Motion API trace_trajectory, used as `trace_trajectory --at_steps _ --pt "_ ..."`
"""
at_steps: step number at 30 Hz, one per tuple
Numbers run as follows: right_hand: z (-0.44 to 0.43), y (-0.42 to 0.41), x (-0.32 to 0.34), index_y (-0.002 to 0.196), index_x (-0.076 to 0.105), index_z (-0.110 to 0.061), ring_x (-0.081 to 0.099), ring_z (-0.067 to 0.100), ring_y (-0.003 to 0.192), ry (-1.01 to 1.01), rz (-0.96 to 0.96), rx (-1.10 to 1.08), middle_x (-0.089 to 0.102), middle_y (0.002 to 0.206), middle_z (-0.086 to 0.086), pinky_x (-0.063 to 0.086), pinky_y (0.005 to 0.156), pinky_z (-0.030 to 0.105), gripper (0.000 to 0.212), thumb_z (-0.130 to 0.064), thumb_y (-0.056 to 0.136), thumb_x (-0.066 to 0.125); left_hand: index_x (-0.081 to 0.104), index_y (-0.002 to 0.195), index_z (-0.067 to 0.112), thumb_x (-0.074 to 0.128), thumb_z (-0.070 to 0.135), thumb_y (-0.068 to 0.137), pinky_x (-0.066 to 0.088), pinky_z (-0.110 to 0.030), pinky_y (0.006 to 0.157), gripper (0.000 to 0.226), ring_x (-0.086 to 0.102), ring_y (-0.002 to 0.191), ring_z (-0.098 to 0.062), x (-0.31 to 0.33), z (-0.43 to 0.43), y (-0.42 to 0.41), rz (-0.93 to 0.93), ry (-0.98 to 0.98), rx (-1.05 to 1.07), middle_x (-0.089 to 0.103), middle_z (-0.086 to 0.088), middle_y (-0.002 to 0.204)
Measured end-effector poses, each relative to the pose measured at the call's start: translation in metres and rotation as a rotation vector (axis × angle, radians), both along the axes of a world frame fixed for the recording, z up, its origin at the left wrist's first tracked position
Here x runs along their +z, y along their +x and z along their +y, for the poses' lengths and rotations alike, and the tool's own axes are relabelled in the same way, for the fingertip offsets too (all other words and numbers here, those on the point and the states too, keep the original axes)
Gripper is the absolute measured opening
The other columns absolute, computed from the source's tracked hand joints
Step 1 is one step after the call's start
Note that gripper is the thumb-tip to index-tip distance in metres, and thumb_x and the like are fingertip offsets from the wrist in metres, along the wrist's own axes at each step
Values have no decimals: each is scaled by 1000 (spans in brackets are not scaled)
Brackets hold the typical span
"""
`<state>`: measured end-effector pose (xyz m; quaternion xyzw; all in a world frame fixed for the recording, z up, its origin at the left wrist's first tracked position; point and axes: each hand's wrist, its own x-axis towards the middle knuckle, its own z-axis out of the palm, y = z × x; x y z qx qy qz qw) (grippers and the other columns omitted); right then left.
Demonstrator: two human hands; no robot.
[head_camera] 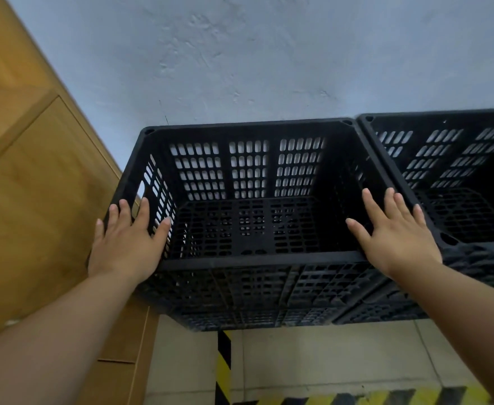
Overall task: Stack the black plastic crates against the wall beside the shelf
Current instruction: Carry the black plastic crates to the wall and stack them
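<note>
A black slotted plastic crate (pixel 248 171) stands on top of a stack of black crates against the pale wall (pixel 269 54), its open top facing me. My left hand (pixel 126 241) lies flat over its near left corner and left rim, fingers spread. My right hand (pixel 397 232) rests flat on the right rim, fingers apart. Neither hand grips the crate. A second black crate (pixel 456 159) tops a neighbouring stack on the right, touching the first.
A wooden shelf unit (pixel 32 200) stands close on the left, almost touching the crate stack. Below, the pale floor (pixel 313 361) carries yellow and black hazard tape (pixel 224 366).
</note>
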<state>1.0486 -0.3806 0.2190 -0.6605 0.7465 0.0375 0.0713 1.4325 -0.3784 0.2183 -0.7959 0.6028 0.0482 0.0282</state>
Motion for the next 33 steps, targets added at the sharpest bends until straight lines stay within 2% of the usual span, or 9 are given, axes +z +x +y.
trace_trajectory --at_steps 16,23,33 --pt "1 4 3 147 -13 -31 -15 21 144 11 1 -8 -14 156 12 -8 116 37 78 -68 79 0 -6 149 22 -3 67 83 0 -40 117 79 -8 144 -23 -2 3 4 16 -26 7 -6 -9 158" --pt "19 18 0 147 -12 -30 -12 23 144 -14 6 -22 -10 157 12 -6 117 38 78 -69 82 2 -6 149 23 -2 68 81 0 -39 118 82 -9 144 -22 1 5 18 19 -2 -16 -8 -8 158" --pt "1 14 4 147 -12 -31 -13 21 144 -40 -25 -4 -12 157 10 -6 117 37 75 -68 85 5 -7 149 23 -3 70 79 2 -40 117 85 -7 144 -24 0 1 12 9 -19 27 -6 -9 158"
